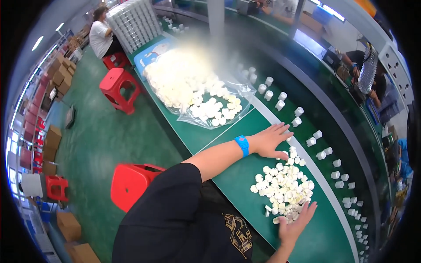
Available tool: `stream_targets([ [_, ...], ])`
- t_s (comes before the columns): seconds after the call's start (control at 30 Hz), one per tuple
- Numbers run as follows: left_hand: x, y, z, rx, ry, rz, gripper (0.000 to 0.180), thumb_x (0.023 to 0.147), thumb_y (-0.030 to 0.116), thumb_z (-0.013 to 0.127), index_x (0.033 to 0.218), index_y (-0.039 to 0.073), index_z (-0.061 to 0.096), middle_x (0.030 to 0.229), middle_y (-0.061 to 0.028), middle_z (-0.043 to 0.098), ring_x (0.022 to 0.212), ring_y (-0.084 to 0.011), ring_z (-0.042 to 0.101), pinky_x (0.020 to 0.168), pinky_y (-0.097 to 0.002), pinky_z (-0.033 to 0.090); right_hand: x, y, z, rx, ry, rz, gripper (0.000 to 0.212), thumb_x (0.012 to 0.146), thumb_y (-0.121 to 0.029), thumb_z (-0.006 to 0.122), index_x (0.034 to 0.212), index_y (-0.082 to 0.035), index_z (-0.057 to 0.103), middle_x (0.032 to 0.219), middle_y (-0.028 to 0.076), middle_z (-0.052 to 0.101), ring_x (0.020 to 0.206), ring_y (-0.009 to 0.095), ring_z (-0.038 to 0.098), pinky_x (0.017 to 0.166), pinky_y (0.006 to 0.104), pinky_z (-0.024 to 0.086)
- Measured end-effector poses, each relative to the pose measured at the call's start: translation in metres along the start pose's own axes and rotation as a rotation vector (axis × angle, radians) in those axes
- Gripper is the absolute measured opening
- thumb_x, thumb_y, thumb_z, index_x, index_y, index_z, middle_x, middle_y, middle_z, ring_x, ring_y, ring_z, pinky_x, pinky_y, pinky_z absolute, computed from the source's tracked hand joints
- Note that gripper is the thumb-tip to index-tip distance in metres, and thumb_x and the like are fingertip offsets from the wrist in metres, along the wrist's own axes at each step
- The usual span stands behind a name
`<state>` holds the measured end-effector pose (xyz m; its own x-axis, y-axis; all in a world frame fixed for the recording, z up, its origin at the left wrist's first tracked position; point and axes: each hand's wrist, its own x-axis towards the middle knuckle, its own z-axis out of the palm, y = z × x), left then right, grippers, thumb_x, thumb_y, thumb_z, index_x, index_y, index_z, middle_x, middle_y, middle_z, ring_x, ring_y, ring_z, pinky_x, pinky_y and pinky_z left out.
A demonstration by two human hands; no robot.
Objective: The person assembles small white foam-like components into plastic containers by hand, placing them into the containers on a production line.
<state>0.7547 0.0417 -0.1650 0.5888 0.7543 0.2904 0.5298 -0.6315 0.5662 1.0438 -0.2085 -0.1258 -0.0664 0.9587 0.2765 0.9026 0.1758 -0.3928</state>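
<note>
In the head view, the only one, the left grip [271,141] is released, palm down and fingers spread over the far end of the pile, its fingertips by the pale rail [310,157]. Nothing shows clasped in it, though what lies under the palm is hidden. The right grip [294,225] is released too, thumb and fingers apart at the near end of the same pile; its fingers look to be against the nearest pieces, but contact is hard to confirm.

Between the two grips, the loose white pieces [285,186], small and rounded, lie heaped on the green surface [237,179]. Beyond the left grip and to its left, a clear plastic bag [184,118] holds a far larger stock, partly washed out by glare.

As for progress, white cylinders [317,134] stand on the belt [307,125] just across the rail from both grips, many in pairs; whether they carry any of the pieces cannot be told. Judging from this, much is left: the pile between the grips lies jumbled, the bag looks amply filled, and neither grip visibly has a piece picked up.
</note>
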Motion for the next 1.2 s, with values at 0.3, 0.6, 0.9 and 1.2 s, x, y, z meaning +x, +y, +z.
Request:
stream_targets([
  [0.3,-0.029,0.039,-0.009,-0.119,-0.209,0.203,0.090,0.088,0.054,0.073,0.155,0.003,0.042,0.158,-0.0292,0.039,0.150,-0.0485,0.032,0.125,-0.0575,0.021,-0.003,-0.056,0.046,0.002,-0.092,0.012,0.101,0.080,-0.053,0.083,0.158,-0.006,0.039,0.165,0.034,0.024,0.153,0.054,0.022,0.122,0.0650,0.018],
  [0.6,-0.029,0.056,0.000,-0.244,-0.195,0.146,0.091,0.086,0.049,0.077,0.156,0.002,0.041,0.162,-0.0279,0.036,0.151,-0.0490,0.031,0.125,-0.0547,0.023,-0.012,-0.018,0.017,0.094,0.193,0.147,0.073,0.080,-0.037,0.087,0.139,-0.005,0.059,0.146,0.025,0.054,0.133,0.045,0.053,0.111,0.0539,0.042],
  [0.9,0.051,0.079,0.018,-0.024,-0.021,0.243,0.066,0.087,0.025,0.081,0.144,0.002,0.055,0.155,-0.0235,0.048,0.143,-0.0437,0.045,0.117,-0.0500,0.039,-0.049,0.038,-0.013,0.204,0.350,0.405,0.025,0.081,-0.005,0.082,0.105,-0.003,0.074,0.113,0.016,0.073,0.097,0.033,0.071,0.085,0.0379,0.057],
  [1.2,0.187,0.132,0.101,0.188,-0.046,0.511,0.057,0.090,0.028,0.079,0.139,0.005,0.061,0.150,-0.0206,0.055,0.144,-0.0411,0.045,0.118,-0.0486,0.039,-0.105,0.049,-0.034,0.152,0.469,0.561,0.046,0.084,-0.006,0.076,0.129,-0.002,0.067,0.142,0.019,0.062,0.138,0.039,0.054,0.115,0.0460,0.043],
])
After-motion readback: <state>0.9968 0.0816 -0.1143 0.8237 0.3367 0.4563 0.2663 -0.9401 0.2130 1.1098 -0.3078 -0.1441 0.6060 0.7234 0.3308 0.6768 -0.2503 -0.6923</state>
